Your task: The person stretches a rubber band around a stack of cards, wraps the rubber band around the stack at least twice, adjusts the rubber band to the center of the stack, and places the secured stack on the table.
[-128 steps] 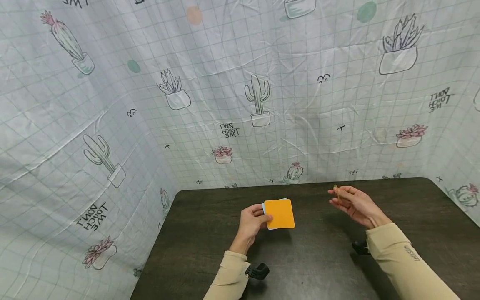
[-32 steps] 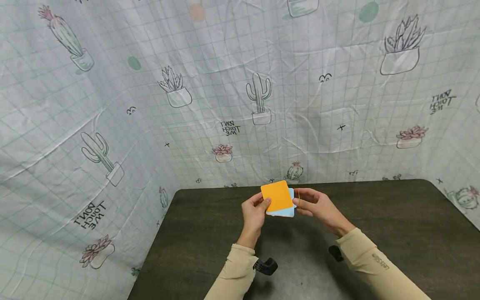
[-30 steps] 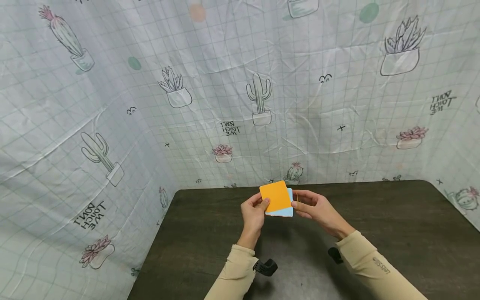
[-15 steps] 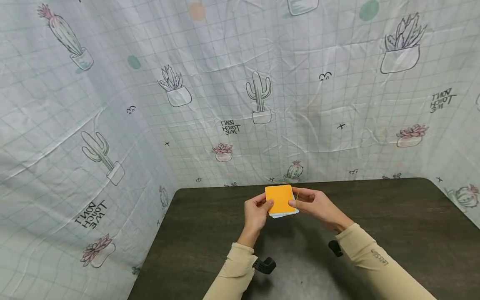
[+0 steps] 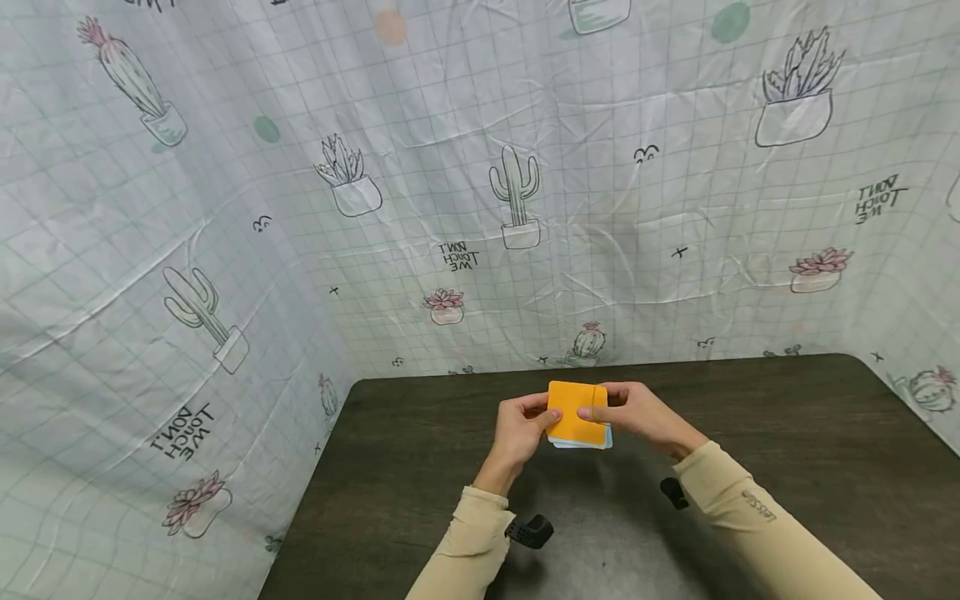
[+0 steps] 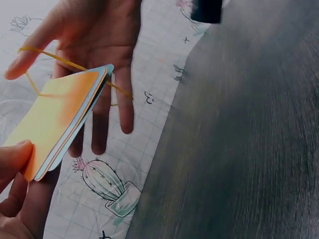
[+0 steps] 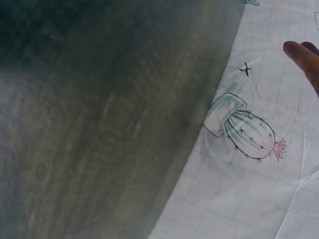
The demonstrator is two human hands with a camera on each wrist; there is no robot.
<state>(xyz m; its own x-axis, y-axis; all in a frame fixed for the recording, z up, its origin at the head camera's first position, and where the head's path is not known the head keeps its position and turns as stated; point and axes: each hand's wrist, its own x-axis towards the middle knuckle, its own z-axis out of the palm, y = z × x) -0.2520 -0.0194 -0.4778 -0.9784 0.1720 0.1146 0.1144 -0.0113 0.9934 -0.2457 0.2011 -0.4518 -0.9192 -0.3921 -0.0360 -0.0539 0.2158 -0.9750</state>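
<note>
My left hand [image 5: 517,433] pinches a small stack of square, round-cornered cards [image 5: 573,417] by its left edge, thumb on top. The top card is orange; light blue ones show beneath it. At the stack's other side is my right hand [image 5: 645,412], carrying a thin yellow rubber band [image 6: 55,54]. In the left wrist view the band stretches between the right thumb and the fairly straight, spread fingers [image 6: 126,107], and one strand reaches the orange face. The right wrist view shows only some fingertips [image 7: 301,55] with a bit of band; the stack is out of that view.
Both hands work above a dark wooden table [image 5: 405,483]. Behind and beside it hangs a white cloth [image 5: 420,167] printed with cacti. A black wrist device [image 5: 530,532] sits on the left sleeve, another [image 5: 673,493] on the right.
From well apart, my right hand has come left to the stack with the rubber band. Lately the stack has shifted right into the band, which now crosses the orange card near its right edge.
</note>
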